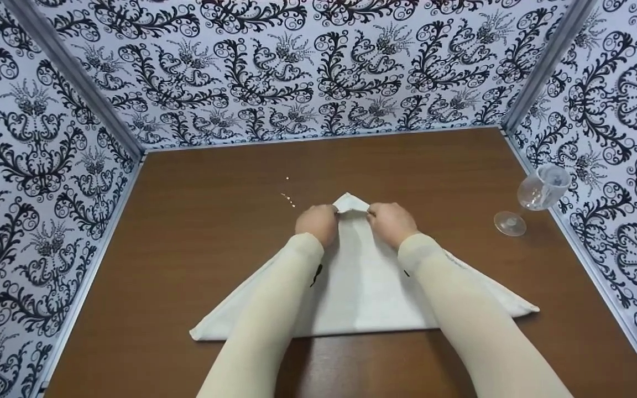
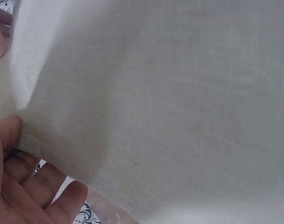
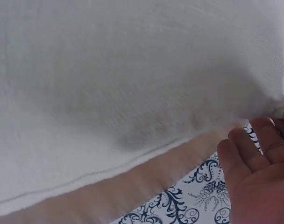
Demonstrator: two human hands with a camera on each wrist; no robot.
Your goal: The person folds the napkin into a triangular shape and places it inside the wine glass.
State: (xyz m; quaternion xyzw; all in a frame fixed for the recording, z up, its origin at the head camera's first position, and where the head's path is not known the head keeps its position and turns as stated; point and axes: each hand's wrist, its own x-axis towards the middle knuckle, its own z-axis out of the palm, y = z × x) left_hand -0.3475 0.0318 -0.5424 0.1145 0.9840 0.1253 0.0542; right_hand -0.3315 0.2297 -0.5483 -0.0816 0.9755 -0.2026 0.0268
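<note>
A white cloth napkin [image 1: 360, 287] lies folded into a large triangle, its long edge toward the person and its peak pointing away. Near the peak, the left hand [image 1: 319, 222] pinches the left slanting edge between thumb and fingers. Opposite it, the right hand [image 1: 391, 222] pinches the right edge. Between the hands the cloth is raised and creased, with the tip beyond them. In the left wrist view the left thumb [image 2: 9, 130] presses on the cloth while other fingers stay beneath. The right wrist view shows right fingers [image 3: 244, 154] at the hem, some extended below it.
A clear stemmed glass [image 1: 539, 190] stands at the right side of the brown wooden table [image 1: 213, 182]. Small white specks [image 1: 289, 199] lie left of the napkin's peak. Patterned black-and-white panels [image 1: 296, 66] wall the table at the back, left and right.
</note>
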